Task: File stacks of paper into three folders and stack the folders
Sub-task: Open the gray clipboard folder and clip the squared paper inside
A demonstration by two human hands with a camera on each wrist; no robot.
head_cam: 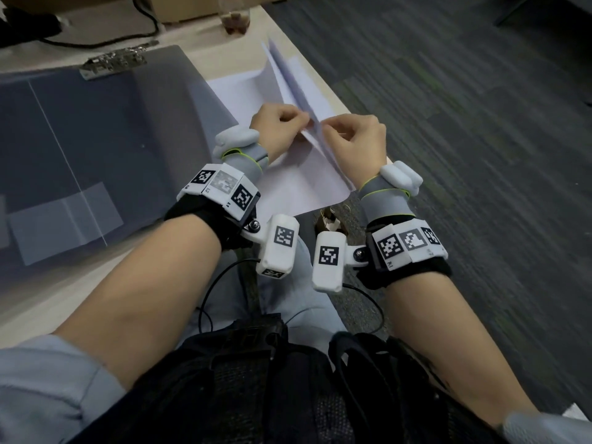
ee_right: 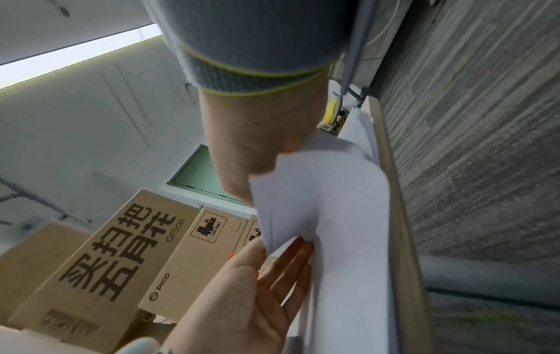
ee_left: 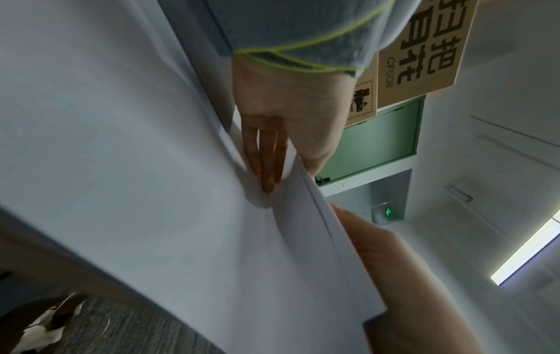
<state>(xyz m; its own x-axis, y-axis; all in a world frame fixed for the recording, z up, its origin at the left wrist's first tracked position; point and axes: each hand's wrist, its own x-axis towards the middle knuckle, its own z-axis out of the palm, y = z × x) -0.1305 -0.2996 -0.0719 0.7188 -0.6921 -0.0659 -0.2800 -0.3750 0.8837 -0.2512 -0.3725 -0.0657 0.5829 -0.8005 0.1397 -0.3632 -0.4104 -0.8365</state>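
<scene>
Grey striped carpet (head_cam: 480, 123) runs along the right of a pale counter (head_cam: 48, 293) whose near-right edge carries the work; at that edge a small stack of white paper (head_cam: 298, 91) is held up on its edge, its long axis running from the person's hands away toward the far end of the counter, its far corner pointing up and away; more white sheets (head_cam: 288, 187) lie flat beneath it, overhanging the counter's edge toward the carpet. On its near end the left hand (head_cam: 275, 118) pinches the raised stack from the left, fingers curled with the thumb against the paper; the right hand (head_cam: 358, 142) pinches it from the right, fingers likewise curled on the sheets; the 2 hands sit just beside each other with the paper between them. From the left wrist view, straight fingers (ee_left: 266, 158) of the right hand press flat on the paper's face. Left of the sheets a translucent grey folder (head_cam: 96, 139) lies open on the counter, its metal clip (head_cam: 115, 62) at the far edge; beyond stand a plastic bottle (head_cam: 235, 17), a black cable (head_cam: 96, 43) and, in the right wrist view, brown cardboard boxes (ee_right: 121, 263).
</scene>
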